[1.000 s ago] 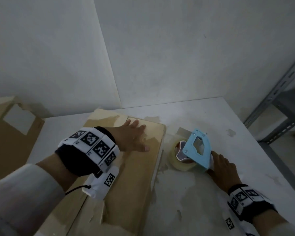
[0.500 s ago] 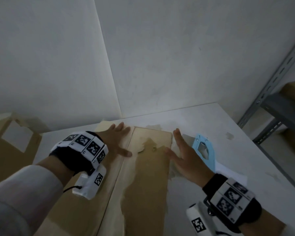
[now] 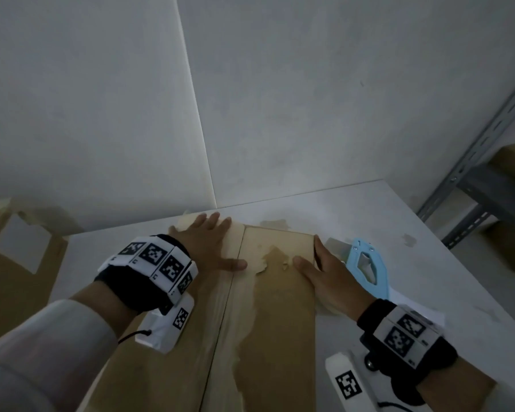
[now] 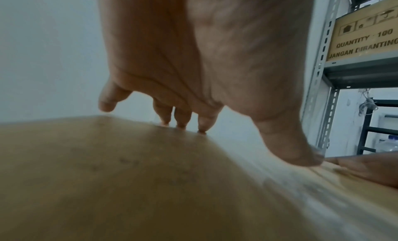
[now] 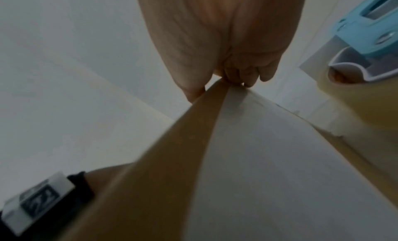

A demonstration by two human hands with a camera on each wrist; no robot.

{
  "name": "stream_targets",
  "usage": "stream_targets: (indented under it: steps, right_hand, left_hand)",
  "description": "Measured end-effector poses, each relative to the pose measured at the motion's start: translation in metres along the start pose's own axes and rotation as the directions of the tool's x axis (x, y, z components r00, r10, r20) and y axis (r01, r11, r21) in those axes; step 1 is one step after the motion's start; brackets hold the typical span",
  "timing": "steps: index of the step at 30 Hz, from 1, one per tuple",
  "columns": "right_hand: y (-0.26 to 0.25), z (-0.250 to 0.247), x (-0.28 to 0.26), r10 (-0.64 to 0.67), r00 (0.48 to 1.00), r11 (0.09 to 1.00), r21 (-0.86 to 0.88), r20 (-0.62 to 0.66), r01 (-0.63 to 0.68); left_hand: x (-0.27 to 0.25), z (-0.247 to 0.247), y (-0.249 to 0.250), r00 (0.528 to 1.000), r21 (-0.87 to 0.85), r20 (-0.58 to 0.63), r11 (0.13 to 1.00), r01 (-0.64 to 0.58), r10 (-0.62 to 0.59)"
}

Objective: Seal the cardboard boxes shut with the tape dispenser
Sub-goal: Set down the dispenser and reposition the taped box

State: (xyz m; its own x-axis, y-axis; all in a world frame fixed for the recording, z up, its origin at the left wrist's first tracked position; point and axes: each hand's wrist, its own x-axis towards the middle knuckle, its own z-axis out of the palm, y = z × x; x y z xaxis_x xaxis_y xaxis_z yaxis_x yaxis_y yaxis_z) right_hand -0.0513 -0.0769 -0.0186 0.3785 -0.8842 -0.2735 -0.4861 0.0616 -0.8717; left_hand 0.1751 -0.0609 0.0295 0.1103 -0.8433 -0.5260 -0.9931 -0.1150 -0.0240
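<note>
Nearest you, the cardboard box (image 3: 268, 316) lies on the white bench (image 3: 384, 221) with both top flaps folded down, their seam running away from you down the middle, no tape visible across it. Your left hand (image 3: 208, 248) lies flat on the left flap, fingers (image 4: 183, 117) straight and spread, tips touching the cardboard, thumb stretched toward the seam. Your right hand (image 3: 327, 275) rests along the box's right edge, thumb lying on the right flap and fingers (image 5: 247, 73) bent down over the side; how tightly they grip, you cannot tell. Just beside that hand, on the bench, sits the light blue tape dispenser (image 3: 369, 266) with its roll of tape, held by neither hand. Farther off to the left stands another cardboard box (image 3: 15, 272), and to the right a metal shelf rack (image 3: 473, 173) holding a printed carton (image 4: 366, 35).
</note>
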Motion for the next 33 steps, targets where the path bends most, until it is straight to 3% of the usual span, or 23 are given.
stream_targets:
  steps: [5,7,9,11,14,17,22,28,33]
  right_hand:
    - [0.008,-0.005,0.008,0.069,0.994,0.997,0.009,0.089,-0.070]
    - [-0.001,-0.010,0.009,0.131,0.981,0.986,-0.120,0.144,-0.114]
    - [-0.010,-0.019,0.012,0.186,0.979,0.950,-0.270,0.086,-0.157]
    - [-0.019,-0.027,0.014,0.050,0.999,0.910,-0.413,-0.004,-0.047]
    - [-0.037,-0.024,0.016,-0.257,0.958,0.829,-0.480,0.127,0.286]
    - [-0.039,-0.012,0.026,-0.289,0.921,0.771,-0.507,0.260,0.385]
    - [-0.044,-0.009,0.036,-0.167,0.946,0.775,-0.555,0.279,0.301]
    - [-0.047,-0.012,0.041,-0.052,0.968,0.772,-0.605,0.245,0.195]
    - [-0.047,-0.011,0.044,-0.045,0.987,0.659,-0.738,0.154,0.145]
  left_hand:
    - [0.006,-0.003,-0.002,1.000,-0.019,0.000,1.000,0.001,-0.001]
    - [0.008,-0.005,-0.003,1.000,-0.005,0.000,1.000,-0.002,0.002]
    - [0.007,-0.008,-0.006,1.000,0.020,0.007,1.000,-0.013,0.013]
    - [0.001,-0.011,-0.011,1.000,0.013,0.024,1.000,-0.001,0.000]
    - [-0.007,-0.013,-0.020,0.999,-0.027,0.032,1.000,0.003,-0.002]
    - [-0.006,-0.010,-0.032,0.999,-0.130,0.016,0.990,-0.047,0.050]
    - [0.001,-0.013,-0.038,0.995,-0.148,-0.003,0.985,-0.094,0.095]
    - [0.014,-0.012,-0.055,1.000,-0.094,0.005,0.995,0.010,-0.010]
    - [0.012,-0.011,-0.065,0.995,-0.054,0.003,0.993,0.101,-0.101]
